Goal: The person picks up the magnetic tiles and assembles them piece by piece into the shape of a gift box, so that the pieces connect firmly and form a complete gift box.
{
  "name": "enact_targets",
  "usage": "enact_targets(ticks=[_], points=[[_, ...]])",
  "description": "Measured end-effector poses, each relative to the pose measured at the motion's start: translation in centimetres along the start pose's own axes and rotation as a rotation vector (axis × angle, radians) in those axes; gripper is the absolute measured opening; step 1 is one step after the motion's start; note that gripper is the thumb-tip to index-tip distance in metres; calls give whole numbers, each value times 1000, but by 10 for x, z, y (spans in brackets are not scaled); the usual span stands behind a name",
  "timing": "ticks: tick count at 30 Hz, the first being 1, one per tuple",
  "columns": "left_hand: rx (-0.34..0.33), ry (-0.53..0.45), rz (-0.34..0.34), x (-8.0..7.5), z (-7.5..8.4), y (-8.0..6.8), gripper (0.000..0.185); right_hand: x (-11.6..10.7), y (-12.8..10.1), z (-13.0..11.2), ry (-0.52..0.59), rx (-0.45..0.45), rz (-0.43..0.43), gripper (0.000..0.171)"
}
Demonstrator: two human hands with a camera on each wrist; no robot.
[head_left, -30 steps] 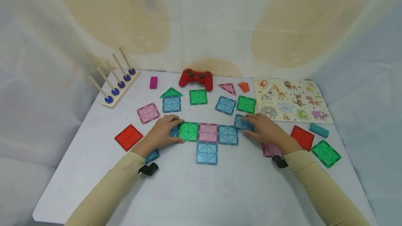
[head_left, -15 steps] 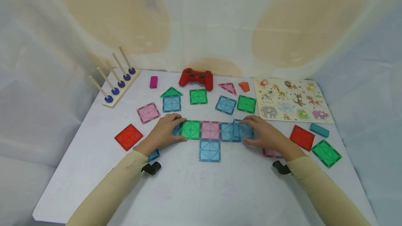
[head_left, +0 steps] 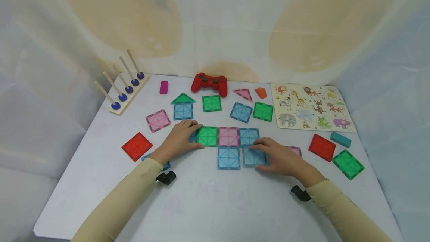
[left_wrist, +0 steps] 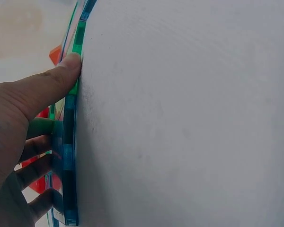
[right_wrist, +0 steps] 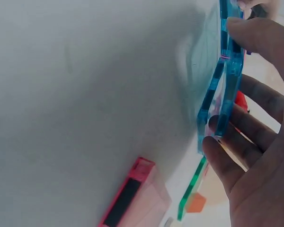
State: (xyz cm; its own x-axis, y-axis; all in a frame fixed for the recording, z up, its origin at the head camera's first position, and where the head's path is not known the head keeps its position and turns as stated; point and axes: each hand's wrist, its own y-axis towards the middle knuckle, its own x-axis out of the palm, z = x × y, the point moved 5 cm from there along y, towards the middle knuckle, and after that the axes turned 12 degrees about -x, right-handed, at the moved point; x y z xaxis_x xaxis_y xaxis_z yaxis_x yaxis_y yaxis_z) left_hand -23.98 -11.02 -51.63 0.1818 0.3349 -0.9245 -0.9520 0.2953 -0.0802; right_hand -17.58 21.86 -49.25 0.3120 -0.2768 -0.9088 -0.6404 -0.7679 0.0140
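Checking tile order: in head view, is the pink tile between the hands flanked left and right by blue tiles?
No, a green tile sits left of the pink tile and a blue tile right of it.

game controller [head_left: 209,84] behind tile row [head_left: 228,136]

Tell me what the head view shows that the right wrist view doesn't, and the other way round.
Only the head view: the peg rack, the right sleeve and the two red tiles.
Only the right wrist view: the palm side of the right hand and the dark strip along the side of the pink tile.
Both: that hand, the blue tile it holds, the pink tile, orange block and white table.
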Motion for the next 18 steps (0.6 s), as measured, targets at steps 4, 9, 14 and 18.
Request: enact_targets(ticks=[4, 9, 14, 18], points=[[4, 2, 1, 1, 0, 1, 82, 3, -2, -2, -7, -42, 14, 66], [8, 6, 3, 2, 0, 3, 82, 11, -1, -2, -34, -75, 27, 70], [11, 0, 0, 2, 0, 3, 82, 12, -1, -2, -78, -59, 40, 74], [27, -4, -18, 2, -1, 2, 83, 12, 0, -1, -101, -57, 50, 78]])
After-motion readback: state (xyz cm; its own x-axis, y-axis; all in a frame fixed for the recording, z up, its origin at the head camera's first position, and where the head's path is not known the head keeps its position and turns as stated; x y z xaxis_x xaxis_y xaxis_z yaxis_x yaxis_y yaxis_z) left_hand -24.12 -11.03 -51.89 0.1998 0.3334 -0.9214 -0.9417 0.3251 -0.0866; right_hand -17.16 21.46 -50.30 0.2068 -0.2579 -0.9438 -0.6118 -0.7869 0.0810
